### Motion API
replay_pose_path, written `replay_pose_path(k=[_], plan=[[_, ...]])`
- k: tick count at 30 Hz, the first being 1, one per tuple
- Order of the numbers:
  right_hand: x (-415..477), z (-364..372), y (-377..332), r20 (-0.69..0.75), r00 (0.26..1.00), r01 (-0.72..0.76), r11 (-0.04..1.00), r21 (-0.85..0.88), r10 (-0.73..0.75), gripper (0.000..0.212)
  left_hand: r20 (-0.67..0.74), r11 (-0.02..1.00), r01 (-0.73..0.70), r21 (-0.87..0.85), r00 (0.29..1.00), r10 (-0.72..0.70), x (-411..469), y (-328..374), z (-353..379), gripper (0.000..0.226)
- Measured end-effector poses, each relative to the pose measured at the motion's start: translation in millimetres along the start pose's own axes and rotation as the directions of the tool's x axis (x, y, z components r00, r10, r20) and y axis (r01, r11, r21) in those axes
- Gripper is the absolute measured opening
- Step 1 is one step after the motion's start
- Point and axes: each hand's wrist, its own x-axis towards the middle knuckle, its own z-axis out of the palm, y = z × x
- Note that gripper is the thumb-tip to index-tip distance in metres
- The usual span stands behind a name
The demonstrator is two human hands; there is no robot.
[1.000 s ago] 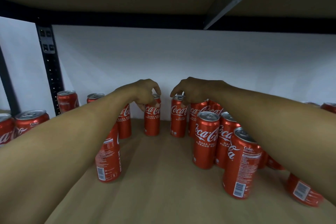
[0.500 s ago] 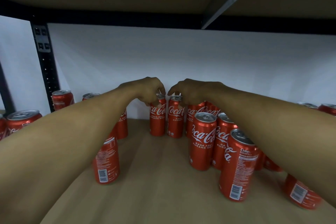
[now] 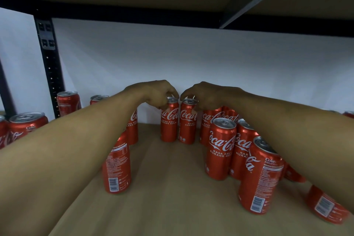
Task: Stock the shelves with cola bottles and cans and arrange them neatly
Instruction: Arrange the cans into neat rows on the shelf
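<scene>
The slim red metal cola cans had a glossy printed skin that caught soft highlights, and their bare silver aluminium tops shone dully. The tan wooden shelf board looked smooth and matt. The black metal upright post was painted, perforated and faintly sheened, and the white back wall was flat and matt.

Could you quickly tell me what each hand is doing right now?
Left hand: closed on the left back can.
Right hand: closed on the neighbouring can.
</scene>
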Motion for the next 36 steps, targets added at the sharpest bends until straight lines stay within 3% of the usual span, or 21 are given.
replay_pose_path(k=[10,27,31,36], plan=[[4.0,-1.6,-3.4,0.009,1.000,-0.024,1.000,-0.016,0.024,0.061,-0.027,0.996,0.016,-0.093,0.999,-0.019,-2.6,-4.8,2.5,0.063],[6.6,1.8,-10.8,-0.028,0.993,-0.115,0.993,-0.015,0.115,0.050,-0.014,0.997,0.014,-0.076,1.000,-0.015,1.1,-7.5,3.6,0.063],[8.3,-0.9,-8.1,0.002,0.995,-0.097,0.995,0.012,0.097,0.064,-0.008,0.988,0.024,-0.152,1.000,-0.025,0.6,-7.3,3.8,0.064],[10.3,-2.8,-7.2,0.008,0.998,-0.061,0.998,-0.003,0.061,0.055,-0.015,0.990,0.012,-0.141,1.000,-0.014,-0.4,-7.0,3.9,0.063]])
